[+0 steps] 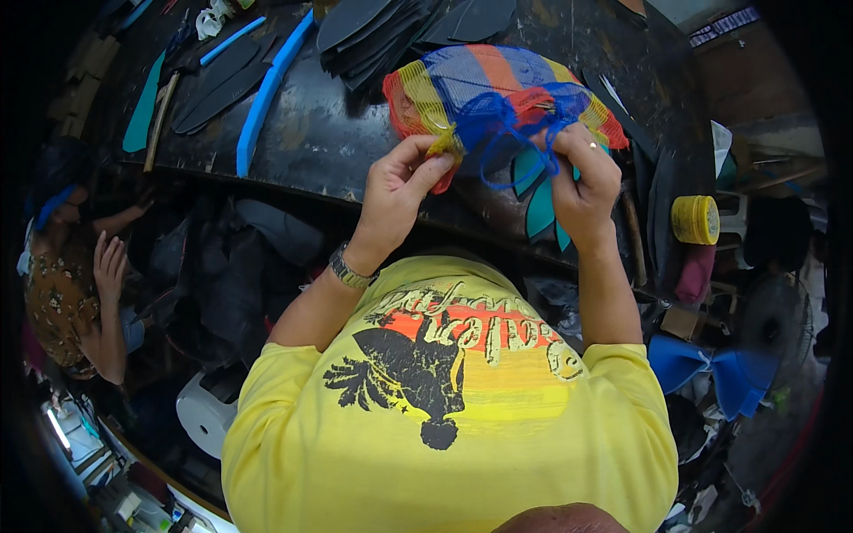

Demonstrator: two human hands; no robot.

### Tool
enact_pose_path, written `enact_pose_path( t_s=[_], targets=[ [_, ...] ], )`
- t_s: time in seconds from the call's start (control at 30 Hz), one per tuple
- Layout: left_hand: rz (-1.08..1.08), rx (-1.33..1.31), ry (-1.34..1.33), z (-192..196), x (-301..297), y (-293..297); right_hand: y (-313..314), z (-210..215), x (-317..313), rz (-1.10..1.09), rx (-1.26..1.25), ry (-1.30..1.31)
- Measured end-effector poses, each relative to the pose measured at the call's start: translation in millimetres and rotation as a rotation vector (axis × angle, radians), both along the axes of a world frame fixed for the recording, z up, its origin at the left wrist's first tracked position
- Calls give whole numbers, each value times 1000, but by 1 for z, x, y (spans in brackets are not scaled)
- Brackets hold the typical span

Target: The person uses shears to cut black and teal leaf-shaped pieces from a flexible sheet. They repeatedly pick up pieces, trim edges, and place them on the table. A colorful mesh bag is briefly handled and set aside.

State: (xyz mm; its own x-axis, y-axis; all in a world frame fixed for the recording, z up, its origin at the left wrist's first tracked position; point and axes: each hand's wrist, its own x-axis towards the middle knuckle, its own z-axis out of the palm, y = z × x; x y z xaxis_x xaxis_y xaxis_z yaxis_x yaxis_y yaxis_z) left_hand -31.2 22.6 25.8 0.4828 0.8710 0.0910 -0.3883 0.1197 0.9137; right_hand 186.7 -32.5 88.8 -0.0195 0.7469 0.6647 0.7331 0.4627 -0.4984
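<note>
A striped mesh bag (502,69) in blue, orange, yellow and red lies full on the dark table, its contents dim behind the netting. My left hand (394,189) pinches a gathered yellow and red corner of the netting between thumb and fingers. On the other side, my right hand (586,178) has its fingers closed on blue netting, which hangs in a loose loop (499,169) between both hands. What the right fingertips grip is partly hidden. Teal pointed pieces (539,209) lie just below the bag, beside my right wrist.
On the black table (293,147) are stacked dark cut sheets (373,40), a blue strip (267,98), a wooden stick (162,124) and a teal piece (145,107). A yellow tub (695,219) stands at the right edge. Another person (75,275) is at the left, near a white stool (204,413).
</note>
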Motion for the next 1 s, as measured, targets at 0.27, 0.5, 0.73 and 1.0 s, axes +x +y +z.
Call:
enact_pose_path(
  t_s=[0.27,0.5,0.73,1.0],
  targets=[
    [-8,-117,-91,-12,-4,-15,-21,-16,-6,-68,155,-31],
    [40,-125,-215,-12,2,-11,-17,-25,10,-280,154,76],
    [62,-171,-213,-14,1,-18,-13,-15,17,-245,-184,-467],
    [128,-198,-298,-14,1,-19,-28,-9,7,41,-208,-362]
  ],
)
